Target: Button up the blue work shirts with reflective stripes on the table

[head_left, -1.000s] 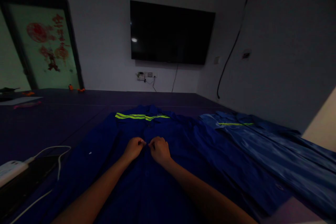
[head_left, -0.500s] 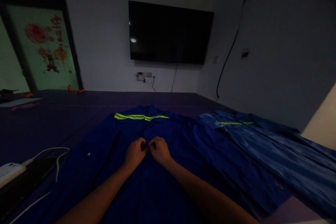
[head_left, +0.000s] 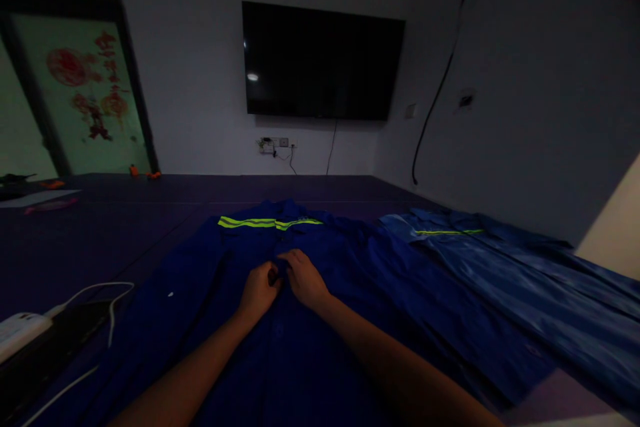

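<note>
A dark blue jacket (head_left: 320,340) with yellow-and-grey reflective stripes across its chest lies spread out, front up, before me. My left hand (head_left: 260,288) is closed in a pinch on the jacket's front edge, near its middle line below the stripes. Just to the right, my right hand (head_left: 305,280) reaches over the same edge with its fingers stretched forward and apart from the left hand's fingertips. The cloth right under the right fingers is too dark to make out in detail.
Another, lighter blue garment (head_left: 520,273) with a thin yellow stripe lies to the right. At the left are a white power strip (head_left: 23,332) and a white cable (head_left: 113,310). A television (head_left: 323,60) hangs on the far wall, and a black cable (head_left: 440,90) dangles at right.
My right hand has let go of the jacket's front edge and lifted slightly up and forward, its fingers straightening. The left hand keeps its pinch in nearly the same spot.
</note>
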Action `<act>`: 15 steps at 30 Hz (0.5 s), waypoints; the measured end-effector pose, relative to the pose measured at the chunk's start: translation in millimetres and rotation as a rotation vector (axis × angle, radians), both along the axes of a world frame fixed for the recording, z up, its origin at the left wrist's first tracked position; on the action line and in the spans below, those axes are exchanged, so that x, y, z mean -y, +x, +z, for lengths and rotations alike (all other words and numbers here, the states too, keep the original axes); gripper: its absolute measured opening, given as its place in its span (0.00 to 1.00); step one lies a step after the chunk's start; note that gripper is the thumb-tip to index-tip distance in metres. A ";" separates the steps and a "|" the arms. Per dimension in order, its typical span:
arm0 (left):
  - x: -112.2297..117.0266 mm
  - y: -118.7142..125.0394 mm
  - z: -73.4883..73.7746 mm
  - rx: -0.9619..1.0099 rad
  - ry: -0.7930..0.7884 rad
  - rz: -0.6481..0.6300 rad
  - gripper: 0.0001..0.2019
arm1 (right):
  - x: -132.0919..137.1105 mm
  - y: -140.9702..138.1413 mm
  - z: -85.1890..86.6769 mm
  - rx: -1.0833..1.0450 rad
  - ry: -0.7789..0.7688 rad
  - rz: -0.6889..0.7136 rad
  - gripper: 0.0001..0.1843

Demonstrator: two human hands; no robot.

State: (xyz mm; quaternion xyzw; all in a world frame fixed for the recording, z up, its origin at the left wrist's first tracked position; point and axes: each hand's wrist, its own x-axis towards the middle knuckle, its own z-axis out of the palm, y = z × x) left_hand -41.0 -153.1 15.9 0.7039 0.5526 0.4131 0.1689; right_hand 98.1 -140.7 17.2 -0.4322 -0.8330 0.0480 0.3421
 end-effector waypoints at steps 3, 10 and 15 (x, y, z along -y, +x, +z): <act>-0.1 0.1 -0.3 0.032 -0.003 -0.009 0.02 | -1.7 4.2 1.8 0.153 0.015 0.041 0.26; 3.6 1.1 3.0 0.019 -0.013 -0.015 0.02 | -2.1 3.8 1.2 0.164 -0.028 0.001 0.15; 4.5 2.2 4.9 0.030 -0.028 -0.023 0.03 | -3.0 1.7 -0.6 0.122 -0.047 -0.019 0.12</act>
